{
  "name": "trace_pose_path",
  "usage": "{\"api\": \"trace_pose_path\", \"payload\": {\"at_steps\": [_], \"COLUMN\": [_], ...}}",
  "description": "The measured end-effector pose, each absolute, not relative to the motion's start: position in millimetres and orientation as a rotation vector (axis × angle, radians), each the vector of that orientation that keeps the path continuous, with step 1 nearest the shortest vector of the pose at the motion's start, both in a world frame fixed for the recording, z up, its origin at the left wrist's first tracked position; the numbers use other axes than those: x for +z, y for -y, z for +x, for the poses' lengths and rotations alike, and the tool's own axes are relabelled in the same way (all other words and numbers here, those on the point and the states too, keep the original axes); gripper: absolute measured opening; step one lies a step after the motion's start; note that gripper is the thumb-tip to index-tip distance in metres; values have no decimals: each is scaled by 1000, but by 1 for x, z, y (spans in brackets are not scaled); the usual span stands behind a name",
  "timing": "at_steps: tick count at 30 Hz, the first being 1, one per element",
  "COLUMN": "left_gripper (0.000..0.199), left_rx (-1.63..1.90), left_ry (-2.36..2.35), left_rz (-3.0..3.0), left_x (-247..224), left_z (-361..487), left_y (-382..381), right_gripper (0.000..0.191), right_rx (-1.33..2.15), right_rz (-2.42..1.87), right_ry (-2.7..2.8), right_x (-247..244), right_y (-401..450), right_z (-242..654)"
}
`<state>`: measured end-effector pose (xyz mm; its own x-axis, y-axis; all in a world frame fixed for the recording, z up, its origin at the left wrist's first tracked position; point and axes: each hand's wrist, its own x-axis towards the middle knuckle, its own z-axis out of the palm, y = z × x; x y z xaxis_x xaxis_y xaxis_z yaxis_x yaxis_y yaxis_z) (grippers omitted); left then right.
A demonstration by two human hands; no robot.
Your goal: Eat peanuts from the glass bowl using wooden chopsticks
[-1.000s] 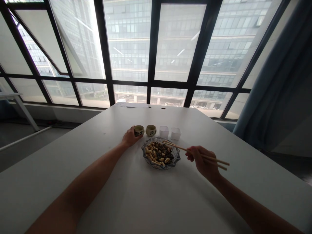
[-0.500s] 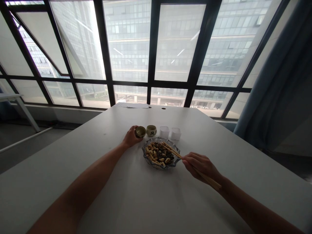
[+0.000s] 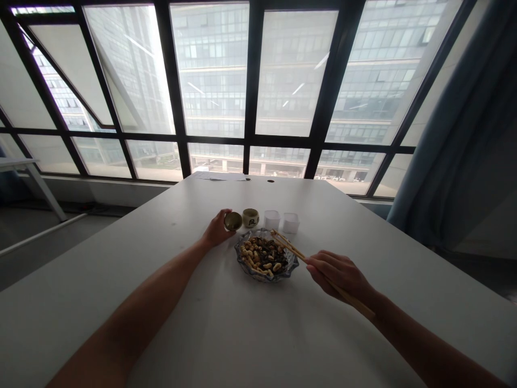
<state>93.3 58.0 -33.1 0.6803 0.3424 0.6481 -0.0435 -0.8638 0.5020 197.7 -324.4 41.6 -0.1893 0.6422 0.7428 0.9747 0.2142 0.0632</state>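
My left hand (image 3: 217, 230) is closed around a small olive-brown cup (image 3: 233, 221), tilted so that its mouth faces me. In my right hand (image 3: 337, 274) is a pair of wooden chopsticks (image 3: 296, 251). Their tips are over the far right part of a scalloped glass bowl (image 3: 245, 269). The bowl holds peanuts (image 3: 258, 260) and dark seeds (image 3: 269, 248). Whether the tips pinch anything is too small to tell. A second cup (image 3: 251, 218), with a dark character on its side, stands upright right of the held one.
Two translucent square containers (image 3: 272, 219) (image 3: 291, 222) stand behind the bowl, right of the cups. All of it is on a long white table (image 3: 242, 334). Papers (image 3: 222, 176) lie at the far end, near the windows. A blue curtain (image 3: 440, 161) hangs at the right.
The chopstick tips have shifted up and away, toward the bowl's far rim. My right hand has moved slightly right. The cup in my left hand has tipped a little further toward me.
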Motion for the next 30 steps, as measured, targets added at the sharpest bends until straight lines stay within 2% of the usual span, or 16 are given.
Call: {"api": "trace_pose_path", "payload": {"at_steps": [6, 20, 26, 30], "left_gripper": [68, 68, 69, 70], "left_rx": [1131, 1142, 1145, 1150], "left_ry": [-146, -157, -169, -165], "left_rz": [2447, 2455, 2456, 2451], "left_x": [-35, -38, -38, -40], "left_z": [95, 96, 95, 96], "left_y": [-59, -63, -61, -64], "right_gripper": [10, 8, 9, 10], "right_rx": [-932, -1007, -975, -805], "right_rz": [-1406, -1409, -1410, -1419], "right_ry": [1988, 2025, 2023, 1898], "right_x": [44, 45, 48, 41], "right_y": [323, 323, 323, 323], "right_z": [196, 198, 196, 198]}}
